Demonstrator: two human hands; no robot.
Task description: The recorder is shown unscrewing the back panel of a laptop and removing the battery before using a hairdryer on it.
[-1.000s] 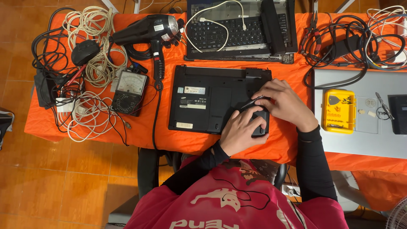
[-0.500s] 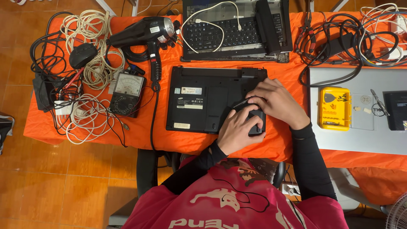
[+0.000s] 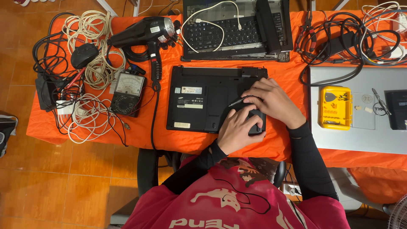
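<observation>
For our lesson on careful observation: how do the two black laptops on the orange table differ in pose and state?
The near laptop lies closed, underside up; the far laptop shows its keyboard. The left hand and right hand, which holds a thin tool, rest on the near one; a white cable lies loose across the far one. Both are black, on the orange table.

Matt black plastic laptop base [image 3: 203, 97]
</observation>
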